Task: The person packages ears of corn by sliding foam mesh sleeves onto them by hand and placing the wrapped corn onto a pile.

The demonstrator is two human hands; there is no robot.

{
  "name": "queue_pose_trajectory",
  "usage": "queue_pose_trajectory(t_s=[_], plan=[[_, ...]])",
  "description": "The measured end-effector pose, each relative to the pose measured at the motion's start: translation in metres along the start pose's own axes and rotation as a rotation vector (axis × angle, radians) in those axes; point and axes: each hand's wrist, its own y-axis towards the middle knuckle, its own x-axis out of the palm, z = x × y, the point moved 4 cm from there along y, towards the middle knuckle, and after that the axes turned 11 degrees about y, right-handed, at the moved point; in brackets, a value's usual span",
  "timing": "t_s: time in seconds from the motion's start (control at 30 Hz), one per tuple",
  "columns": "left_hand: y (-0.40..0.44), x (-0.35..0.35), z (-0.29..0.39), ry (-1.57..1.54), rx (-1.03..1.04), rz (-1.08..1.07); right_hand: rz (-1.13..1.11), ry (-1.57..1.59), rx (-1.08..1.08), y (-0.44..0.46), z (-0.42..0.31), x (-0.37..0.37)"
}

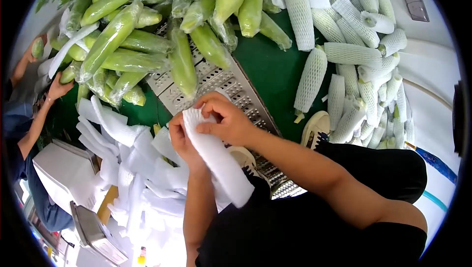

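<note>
Between my two hands is a flattened white foam net sleeve (219, 161), its upper end pinched and its lower end hanging over my lap. My left hand (184, 136) has its fingers closed on the sleeve's left edge near the top. My right hand (223, 117) grips the same end from the right, fingers curled. Just above my hands lie green vegetables in clear film (182, 65), on a perforated metal plate (241, 90). Loose white foam sleeves (132, 156) are heaped to the left, below the film-wrapped vegetables.
Net-sleeved vegetables (351, 53) are piled at the right on the green floor (275, 75). At the left edge, a co-worker's hands (59, 89) hold green vegetables. A white box (66, 171) and a metal container (96, 232) stand at lower left. My shoes flank the plate.
</note>
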Motion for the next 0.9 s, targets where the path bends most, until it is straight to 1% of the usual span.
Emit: queue_pose_trajectory(t_s=[0.03,0.13,0.17,0.27,0.3,0.33,0.4,0.43,0.53,0.57,0.67,0.7,0.8,0.87,0.9], plan=[[0.0,-0.005,-0.001,-0.104,-0.271,-0.054,-0.068,0.133,0.073,0.006,0.005,-0.004],[0.01,-0.011,-0.012,-0.449,-0.464,-0.218,-0.108,0.084,0.374,0.014,0.006,-0.009],[0.013,-0.014,-0.011,-0.419,-0.521,-0.372,-0.227,0.068,0.466,0.019,0.0,-0.009],[0.023,-0.036,-0.002,-0.324,-0.681,-0.83,-0.361,0.061,0.328,0.031,0.024,-0.013],[0.03,-0.045,-0.012,-0.262,-0.517,-1.081,-0.433,0.181,0.635,0.033,0.022,-0.014],[0.044,-0.055,-0.02,0.021,-0.622,-1.21,-0.462,0.237,0.685,0.039,0.013,-0.013],[0.074,-0.053,-0.01,0.396,-0.435,-1.223,-0.522,0.357,0.781,0.048,0.003,-0.006],[0.086,-0.043,0.014,0.6,-0.363,-1.342,-0.601,0.299,0.76,0.056,0.008,-0.008],[0.108,-0.037,0.009,0.967,-0.018,-1.436,-0.936,-0.514,0.328,0.074,0.028,-0.022],[0.113,-0.037,-0.004,0.907,-0.034,-1.513,-1.016,-0.711,0.396,0.074,0.04,-0.028],[0.142,-0.028,-0.014,1.096,-0.014,-1.276,-0.55,-0.744,0.219,0.085,0.065,-0.052],[0.152,-0.025,-0.008,0.895,0.051,-1.075,-0.31,-0.638,0.112,0.093,0.062,-0.057],[0.167,-0.004,-0.06,0.037,-0.294,-0.421,0.342,-0.414,0.103,0.107,0.059,-0.045],[0.15,0.024,-0.048,0.246,-0.056,-0.105,0.459,-0.401,0.053,0.113,0.066,-0.028],[0.144,0.037,-0.039,-0.051,-0.118,-0.04,0.471,-0.383,0.117,0.113,0.063,-0.023]])
